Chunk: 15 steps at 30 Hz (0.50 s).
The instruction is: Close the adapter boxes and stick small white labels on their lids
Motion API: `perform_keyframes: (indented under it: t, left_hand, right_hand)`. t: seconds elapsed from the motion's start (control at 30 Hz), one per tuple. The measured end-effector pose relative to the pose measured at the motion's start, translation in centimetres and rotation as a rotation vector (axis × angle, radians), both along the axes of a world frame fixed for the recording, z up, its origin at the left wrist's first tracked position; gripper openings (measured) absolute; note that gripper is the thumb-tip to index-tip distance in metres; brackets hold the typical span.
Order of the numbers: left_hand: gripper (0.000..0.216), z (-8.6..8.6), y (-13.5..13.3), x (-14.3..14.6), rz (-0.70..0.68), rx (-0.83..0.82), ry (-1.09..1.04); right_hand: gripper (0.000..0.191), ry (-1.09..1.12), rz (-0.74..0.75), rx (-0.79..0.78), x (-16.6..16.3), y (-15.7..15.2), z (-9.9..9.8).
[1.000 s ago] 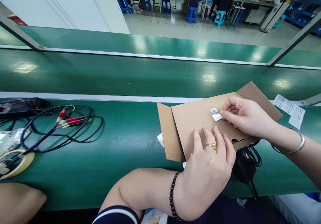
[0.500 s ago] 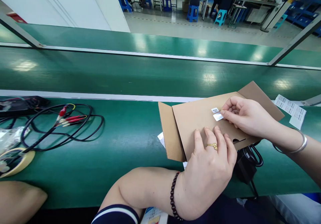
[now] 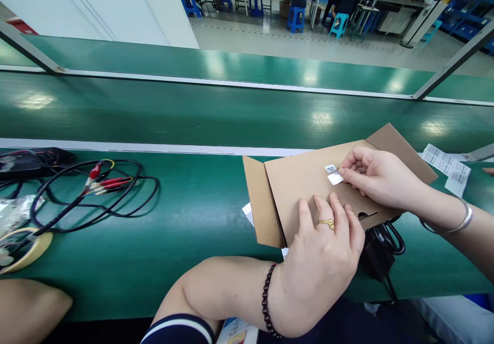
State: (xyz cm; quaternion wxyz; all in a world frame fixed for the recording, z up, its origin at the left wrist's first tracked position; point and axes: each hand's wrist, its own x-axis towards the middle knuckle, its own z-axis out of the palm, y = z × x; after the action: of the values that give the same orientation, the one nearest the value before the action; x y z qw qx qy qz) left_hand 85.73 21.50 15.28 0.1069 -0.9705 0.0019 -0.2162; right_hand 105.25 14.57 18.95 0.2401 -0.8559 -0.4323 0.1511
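A brown cardboard box (image 3: 297, 179) with raised end flaps lies in front of me on the green bench. My left hand (image 3: 324, 256), wearing a ring and a beaded bracelet, rests on the near part of its top face with fingers spread. My right hand (image 3: 380, 179) pinches the right edge of a small white sticker (image 3: 335, 178) between thumb and forefinger, against the cardboard. The sticker's left part lies over the box face; a smaller printed label portion (image 3: 331, 168) shows just above it.
Sheets of printed labels (image 3: 447, 164) lie right of the box. A black power adapter with cable (image 3: 380, 256) sits beside the box's near right corner. Black cables with red clips (image 3: 116, 183) and a tape roll (image 3: 42, 246) are at left. Another person's fingertip (image 3: 488, 170) shows at the right edge.
Both my hands, the box and the sticker stay almost still. A fingertip of another person has come into view at the right edge.
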Motion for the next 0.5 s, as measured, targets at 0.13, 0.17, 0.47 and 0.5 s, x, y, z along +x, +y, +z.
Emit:
perform_keyframes:
  t: [0.13, 0.17, 0.47, 0.5]
  left_hand:
    - [0.041, 0.03, 0.03, 0.06, -0.004, 0.001, 0.001]
    - [0.041, 0.03, 0.03, 0.05, -0.004, 0.002, 0.004]
    - [0.041, 0.06, -0.09, -0.09, -0.004, -0.001, 0.01]
    - [0.041, 0.08, -0.11, -0.07, -0.001, -0.002, 0.006]
  right_hand:
    - [0.023, -0.003, 0.008, -0.005, 0.03, 0.07, 0.02]
    - [0.023, -0.006, 0.011, -0.006, 0.03, 0.09, 0.0]
    - [0.019, -0.071, 0.032, -0.06, -0.14, 0.44, 0.28]
    - [0.016, -0.096, 0.036, -0.078, -0.23, 0.55, 0.36]
